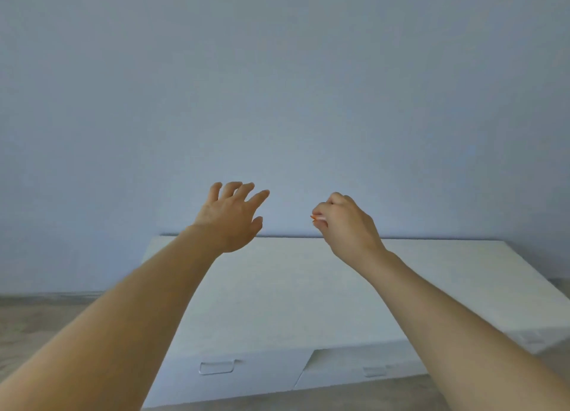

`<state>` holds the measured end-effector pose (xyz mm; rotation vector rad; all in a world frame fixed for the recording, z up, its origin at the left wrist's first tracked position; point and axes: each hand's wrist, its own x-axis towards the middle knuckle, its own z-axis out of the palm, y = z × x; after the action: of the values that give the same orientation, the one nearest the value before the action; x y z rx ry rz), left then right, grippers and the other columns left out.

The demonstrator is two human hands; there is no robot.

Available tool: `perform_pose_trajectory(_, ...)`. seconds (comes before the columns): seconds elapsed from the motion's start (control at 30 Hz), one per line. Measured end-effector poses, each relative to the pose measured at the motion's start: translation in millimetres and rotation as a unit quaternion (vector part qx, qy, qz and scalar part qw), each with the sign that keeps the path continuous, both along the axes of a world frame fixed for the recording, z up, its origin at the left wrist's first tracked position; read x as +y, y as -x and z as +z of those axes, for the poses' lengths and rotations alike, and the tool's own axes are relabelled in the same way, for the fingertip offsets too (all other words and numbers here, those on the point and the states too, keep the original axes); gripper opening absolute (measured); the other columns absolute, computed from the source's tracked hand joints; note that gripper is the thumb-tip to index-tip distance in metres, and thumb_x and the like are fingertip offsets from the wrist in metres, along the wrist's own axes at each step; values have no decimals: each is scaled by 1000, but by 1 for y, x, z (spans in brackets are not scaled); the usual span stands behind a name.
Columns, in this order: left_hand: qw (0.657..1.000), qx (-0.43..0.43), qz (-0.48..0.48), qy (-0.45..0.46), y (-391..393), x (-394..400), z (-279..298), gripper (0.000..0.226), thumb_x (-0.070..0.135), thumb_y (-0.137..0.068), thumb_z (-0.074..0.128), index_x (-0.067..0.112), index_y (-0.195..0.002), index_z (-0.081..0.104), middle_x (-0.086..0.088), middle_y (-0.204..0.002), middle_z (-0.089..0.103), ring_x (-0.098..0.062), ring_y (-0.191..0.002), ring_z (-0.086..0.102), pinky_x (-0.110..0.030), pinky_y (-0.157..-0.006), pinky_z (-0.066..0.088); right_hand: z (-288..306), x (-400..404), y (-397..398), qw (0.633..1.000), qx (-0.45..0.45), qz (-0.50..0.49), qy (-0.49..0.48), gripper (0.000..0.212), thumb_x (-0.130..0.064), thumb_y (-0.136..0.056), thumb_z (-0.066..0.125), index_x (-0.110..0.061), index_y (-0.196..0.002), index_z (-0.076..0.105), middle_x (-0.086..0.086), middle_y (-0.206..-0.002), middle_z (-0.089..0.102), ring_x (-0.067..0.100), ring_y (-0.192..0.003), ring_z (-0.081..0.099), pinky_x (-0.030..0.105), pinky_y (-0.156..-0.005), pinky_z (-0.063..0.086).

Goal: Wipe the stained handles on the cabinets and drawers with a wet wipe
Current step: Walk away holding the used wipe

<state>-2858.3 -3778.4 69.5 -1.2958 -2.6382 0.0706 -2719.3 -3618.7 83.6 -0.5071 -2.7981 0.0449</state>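
Note:
A low white cabinet (277,287) stands against the wall below my arms. Its front shows a metal handle (216,367) on the left and another handle (374,371) on the right drawer, which sits slightly ajar. My left hand (229,218) is raised above the cabinet's back edge, fingers spread, holding nothing. My right hand (347,222) is beside it at the same height, closed into a fist around a small white thing with an orange tip (317,219); most of that thing is hidden in the fist.
A plain pale blue-grey wall (277,87) fills the upper view. Brownish floor (37,324) lies left of the cabinet and along its front. A third handle (531,338) shows faintly on the cabinet's right side.

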Motion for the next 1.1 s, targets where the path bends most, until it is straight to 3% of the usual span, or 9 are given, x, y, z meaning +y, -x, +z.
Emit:
perform_pose_trajectory(0.3, 990, 12, -141, -10, -117, 161, 63, 56, 45, -100, 23, 26, -150, 5, -1, -158, 12, -22, -144, 9, -42, -116, 5, 73, 103, -152, 982, 18, -165, -92, 24, -20, -100, 43, -14, -116, 61, 5, -112, 51, 22, -106, 49, 31, -71, 45)
perform_pose_trajectory(0.6, 967, 4, -255, -19, -323, 409, 82, 61, 45, -101, 23, 21, -151, -2, -3, -159, 3, -23, -146, 1, -43, -118, 2, 102, 303, -389, 943, -8, -302, -137, 22, -18, -99, 45, -13, -113, 60, 6, -111, 50, 22, -106, 48, 28, -66, 35)
perform_pose_trajectory(0.73, 956, 4, -290, -48, -411, 516, 101, 61, 45, -101, 23, 22, -151, -2, -2, -159, 3, -22, -145, 1, -42, -117, 2, 121, 392, -490, 931, -25, -341, -125, 21, -17, -99, 46, -11, -112, 60, 7, -112, 51, 23, -107, 48, 30, -69, 40)
perform_pose_trajectory(0.83, 945, 8, -321, -57, -461, 584, 112, 60, 44, -101, 23, 21, -151, -1, -2, -159, 4, -22, -145, 1, -42, -118, 1, 132, 453, -539, 924, 14, -373, -80, 22, -18, -99, 47, -10, -112, 63, 8, -109, 52, 24, -105, 49, 35, -77, 48)
perform_pose_trajectory(1.1, 934, -21, -350, -72, -531, 781, 107, 61, 44, -100, 25, 21, -151, 1, -4, -159, 6, -23, -145, 2, -43, -117, 2, 125, 637, -594, 914, 128, -385, -15, 20, -19, -95, 54, -12, -108, 68, 7, -102, 54, 23, -96, 54, 39, -84, 49)
